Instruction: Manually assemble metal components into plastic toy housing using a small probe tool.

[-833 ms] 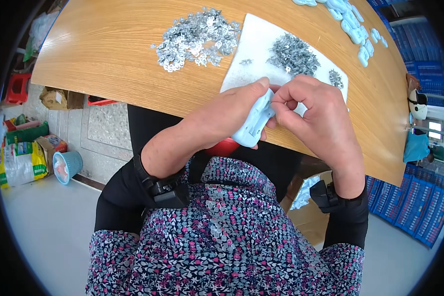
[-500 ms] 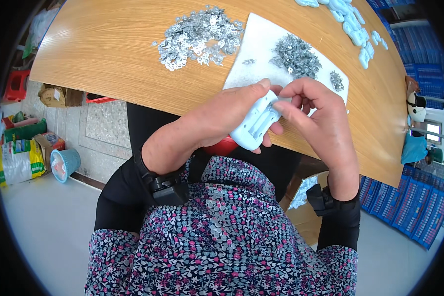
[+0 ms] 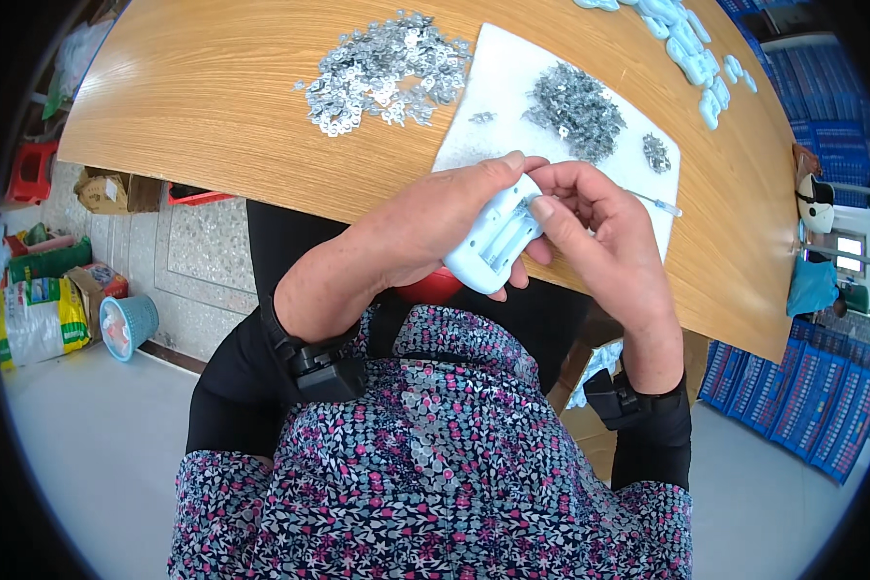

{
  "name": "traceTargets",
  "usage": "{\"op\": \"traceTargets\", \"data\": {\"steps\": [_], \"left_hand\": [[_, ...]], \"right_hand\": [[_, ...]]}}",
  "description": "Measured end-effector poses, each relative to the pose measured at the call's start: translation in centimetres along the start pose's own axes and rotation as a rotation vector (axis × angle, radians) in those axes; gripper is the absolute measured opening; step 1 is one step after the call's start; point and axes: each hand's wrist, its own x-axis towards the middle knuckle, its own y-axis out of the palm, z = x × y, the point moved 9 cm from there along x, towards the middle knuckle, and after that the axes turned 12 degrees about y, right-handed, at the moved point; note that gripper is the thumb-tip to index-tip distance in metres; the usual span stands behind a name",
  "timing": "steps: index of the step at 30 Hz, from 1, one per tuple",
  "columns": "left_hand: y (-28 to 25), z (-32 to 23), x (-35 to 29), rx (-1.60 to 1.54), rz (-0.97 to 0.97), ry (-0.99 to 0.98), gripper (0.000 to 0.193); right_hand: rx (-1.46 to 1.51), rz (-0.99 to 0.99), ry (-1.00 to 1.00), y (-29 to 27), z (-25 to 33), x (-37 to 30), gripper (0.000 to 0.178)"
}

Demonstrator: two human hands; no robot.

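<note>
My left hand is closed around a light-blue plastic housing, gripping it by its left side with fingertips showing along the right side. The housing is tilted, and its open battery compartment faces up with small metal parts in it. My right hand presses its thumb against the far end of the compartment, its fingers curled close by. Whatever it pinches there is hidden. Beyond the hands, a white pad carries a dense heap of small metal pieces and a smaller cluster.
Flat silvery metal pieces lie heaped on the wooden table. More light-blue housings are piled at the far right. A thin tool with a clear handle rests on the pad's right edge. Below the table is a cardboard box.
My right hand has moved slightly left and its thumb now sits closer against the housing's far end. The thin tool on the pad has come into view. My left hand keeps its hold.
</note>
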Motion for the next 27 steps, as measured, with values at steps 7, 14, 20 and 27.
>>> {"op": "traceTargets", "data": {"steps": [7, 14, 20, 27], "left_hand": [[0.1, -0.2, -0.1, 0.04, -0.027, 0.025, 0.054], [0.3, 0.0, -0.3, -0.022, -0.02, -0.029, 0.056], [-1.2, -1.9, -0.7, 0.531, -0.085, 0.286, 0.042], [0.6, -3.4, -1.0, 1.085, -0.044, 0.311, 0.045]], "right_hand": [[-0.093, -0.019, -0.053, -0.1, -0.6, 0.1, 0.03], [0.215, 0.117, 0.047, 0.1, -1.9, 0.7, 0.027], [0.225, 0.117, 0.063, -0.2, -2.3, 1.0, 0.025], [0.157, 0.042, 0.085, -0.3, -3.2, 0.8, 0.023]]}}
